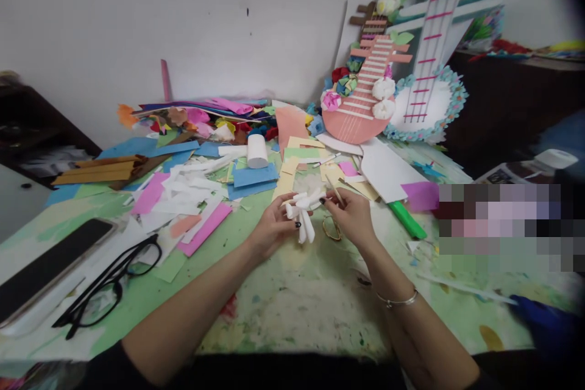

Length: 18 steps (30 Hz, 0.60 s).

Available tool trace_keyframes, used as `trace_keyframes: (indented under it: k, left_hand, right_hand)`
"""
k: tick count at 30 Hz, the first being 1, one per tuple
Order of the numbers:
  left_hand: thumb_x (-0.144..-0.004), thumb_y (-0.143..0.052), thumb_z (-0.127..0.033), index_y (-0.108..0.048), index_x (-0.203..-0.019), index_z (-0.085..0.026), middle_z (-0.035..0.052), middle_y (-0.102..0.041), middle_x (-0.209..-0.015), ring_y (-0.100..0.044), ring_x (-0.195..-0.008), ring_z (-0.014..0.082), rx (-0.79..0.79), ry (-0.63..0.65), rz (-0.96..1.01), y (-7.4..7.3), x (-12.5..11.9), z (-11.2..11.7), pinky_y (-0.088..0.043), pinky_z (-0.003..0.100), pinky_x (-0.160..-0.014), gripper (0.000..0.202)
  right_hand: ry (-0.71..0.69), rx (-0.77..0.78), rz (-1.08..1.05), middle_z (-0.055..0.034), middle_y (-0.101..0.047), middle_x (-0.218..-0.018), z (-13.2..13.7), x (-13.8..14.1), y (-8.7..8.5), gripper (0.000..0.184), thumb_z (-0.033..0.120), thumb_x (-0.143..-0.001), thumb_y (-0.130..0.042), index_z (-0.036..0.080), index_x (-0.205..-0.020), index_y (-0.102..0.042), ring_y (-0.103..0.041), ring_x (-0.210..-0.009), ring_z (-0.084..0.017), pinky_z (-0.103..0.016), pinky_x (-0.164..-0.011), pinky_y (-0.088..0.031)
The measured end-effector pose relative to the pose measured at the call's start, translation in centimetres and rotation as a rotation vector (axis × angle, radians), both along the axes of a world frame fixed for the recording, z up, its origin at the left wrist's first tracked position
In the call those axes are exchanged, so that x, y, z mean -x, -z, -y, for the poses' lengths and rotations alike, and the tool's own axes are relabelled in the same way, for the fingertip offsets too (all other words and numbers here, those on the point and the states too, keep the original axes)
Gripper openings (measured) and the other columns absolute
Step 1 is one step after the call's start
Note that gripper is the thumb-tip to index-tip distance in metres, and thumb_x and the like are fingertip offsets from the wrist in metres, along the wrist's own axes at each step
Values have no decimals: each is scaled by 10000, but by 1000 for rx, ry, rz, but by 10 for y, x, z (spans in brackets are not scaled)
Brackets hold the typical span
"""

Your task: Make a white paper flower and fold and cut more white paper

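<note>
Over the middle of the table, my left hand (274, 226) is closed around a white paper flower (305, 210) with curled, strip-like petals. Some petals hang down past the fingers. My right hand (350, 213) touches the flower's right side with its fingertips and also grips a thin pale stick (335, 190) that points up and left. Below the right hand lies a gold ring-shaped object (331, 228), partly hidden by the fingers. A silver bracelet (397, 303) circles my right wrist.
Black glasses (114, 283) and a phone (52, 268) lie at left. White paper scraps (192, 186), a white roll (257, 151) and blue paper (253, 175) spread behind my hands. Paper-decorated instrument shapes (359, 109) lean on the wall. A green tube-like object (408, 220) lies at right.
</note>
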<state>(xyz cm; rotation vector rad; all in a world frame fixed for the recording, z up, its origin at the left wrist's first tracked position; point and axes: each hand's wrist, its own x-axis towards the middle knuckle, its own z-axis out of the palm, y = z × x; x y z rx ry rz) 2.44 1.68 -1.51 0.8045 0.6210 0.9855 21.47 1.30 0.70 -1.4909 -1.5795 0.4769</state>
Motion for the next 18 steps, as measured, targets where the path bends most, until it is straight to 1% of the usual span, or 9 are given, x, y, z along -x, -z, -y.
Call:
trace_keyframes:
  k: [3, 5, 8, 11, 15, 18]
  left_hand:
    - [-554, -785, -26, -496, -1146, -175, 89, -652, -1078, -668, -1022, 285, -6, -95, -15, 8, 0, -4, -522, 330, -799, 675]
    - [-550, -775, -9, -495, -1132, -173, 81, -660, -1068, -674, -1004, 255, -6, -161, -3, 11, 0, -7, -517, 320, -812, 666]
    - [-562, -749, 14, -485, -1134, -175, 83, -672, -1052, -675, -990, 229, 23, -226, 33, 13, -1, -9, -514, 319, -826, 657]
    - [-565, -695, 40, -492, -1109, -168, 82, -682, -1004, -679, -982, 235, 89, -229, 108, 11, -2, -8, -516, 324, -827, 617]
    - [-628, -641, -25, -533, -1013, -144, 92, -678, -956, -691, -927, 248, 169, -184, 248, 8, -4, -5, -528, 350, -822, 417]
    - [-655, -612, -33, -551, -1006, -128, 106, -677, -962, -688, -867, 216, 178, -162, 276, 10, -5, -4, -530, 321, -788, 369]
  right_hand:
    - [-15, 23, 58, 16, -594, -612, -4, 3, 0, 179, 258, -749, -567, 171, -838, -695, -437, -512, -113, -245, -556, -323]
    - [-21, 15, 82, 14, -595, -623, -6, 5, -3, 200, 256, -740, -564, 172, -864, -696, -449, -518, -118, -253, -575, -339]
    - [-3, 14, -2, -4, -616, -654, -10, 10, -3, 189, 258, -708, -576, 168, -825, -695, -490, -562, -136, -262, -596, -363]
    - [-19, 60, -111, -20, -645, -663, -14, 12, 9, 198, 266, -695, -570, 163, -801, -701, -530, -586, -152, -265, -590, -389]
    - [-108, 114, -172, -36, -704, -713, -17, 12, 30, 215, 300, -719, -564, 162, -777, -717, -611, -653, -171, -268, -627, -450]
    - [-153, 129, -210, -41, -728, -743, -14, 13, 34, 217, 307, -727, -587, 162, -806, -728, -640, -693, -181, -265, -643, -468]
